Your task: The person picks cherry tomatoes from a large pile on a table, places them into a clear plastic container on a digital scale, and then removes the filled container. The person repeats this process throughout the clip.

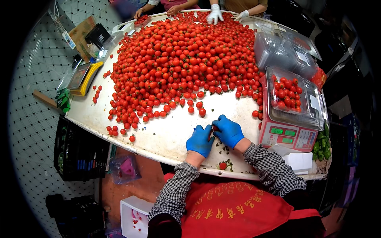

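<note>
My left hand and my right hand, both in blue gloves, meet above the near part of the white tabletop. Dark red cherry tomatoes show between their curled fingers, mostly hidden by the gloves. Beyond them rises a large heap of red cherry tomatoes, with stray ones along its near edge. Green stem bits lie scattered below my right hand. A single cherry tomato rests by the table's near rim, beside more stems.
A pink digital scale at right bears a clear plastic box of tomatoes. Stacked clear boxes stand behind. A yellow scale sits at the left edge. Across the table, a person's white-gloved hand touches the heap. Below is a white foam box.
</note>
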`<state>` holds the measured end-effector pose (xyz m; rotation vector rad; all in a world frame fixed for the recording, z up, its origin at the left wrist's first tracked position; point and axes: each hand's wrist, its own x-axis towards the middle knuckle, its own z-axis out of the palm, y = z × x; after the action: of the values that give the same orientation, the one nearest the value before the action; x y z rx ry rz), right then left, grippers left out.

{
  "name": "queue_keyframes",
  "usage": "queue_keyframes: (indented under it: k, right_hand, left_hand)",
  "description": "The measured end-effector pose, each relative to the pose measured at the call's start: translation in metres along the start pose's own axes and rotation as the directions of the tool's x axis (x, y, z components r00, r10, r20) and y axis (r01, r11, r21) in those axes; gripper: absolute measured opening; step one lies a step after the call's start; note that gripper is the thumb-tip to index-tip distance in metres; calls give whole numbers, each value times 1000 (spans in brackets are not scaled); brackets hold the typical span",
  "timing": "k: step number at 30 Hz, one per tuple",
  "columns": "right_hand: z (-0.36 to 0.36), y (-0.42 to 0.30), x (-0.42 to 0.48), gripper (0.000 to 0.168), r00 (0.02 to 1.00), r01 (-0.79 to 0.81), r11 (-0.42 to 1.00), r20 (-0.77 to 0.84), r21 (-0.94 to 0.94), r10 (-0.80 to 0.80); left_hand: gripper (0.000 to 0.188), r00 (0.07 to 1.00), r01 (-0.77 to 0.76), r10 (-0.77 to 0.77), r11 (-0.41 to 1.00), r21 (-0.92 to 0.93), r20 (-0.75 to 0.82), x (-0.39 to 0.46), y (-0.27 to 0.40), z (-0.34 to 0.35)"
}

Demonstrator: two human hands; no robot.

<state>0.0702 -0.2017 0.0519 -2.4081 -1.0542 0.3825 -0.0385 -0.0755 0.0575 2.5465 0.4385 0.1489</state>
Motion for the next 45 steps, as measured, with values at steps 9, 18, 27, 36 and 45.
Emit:
queue_keyframes:
  k: [9,18,27,36,45]
  right_hand:
    - [-3,29,63,28,972,-155,809,-61,567,229]
    - [22,-16,117,34,899,-339,478,129,810,419]
    - [4,-2,83,36,899,-367,-316,421,875,121]
    - [28,10,43,42,967,-143,-703,249,697,51]
    - [-2,18,10,33,975,-75,-464,163,883,152]
  left_hand:
    - [24,899,193,-335,881,-433,-281,47,-63,6]
    - [56,901,378,-414,608,-698,128,111,-98,9]
    - [39,950,187,-212,-204,-961,230,76,-45,-13]
    - [40,927,47,-271,-600,-799,258,50,-13,24]
    - [41,945,54,-266,-454,-889,193,38,37,19]
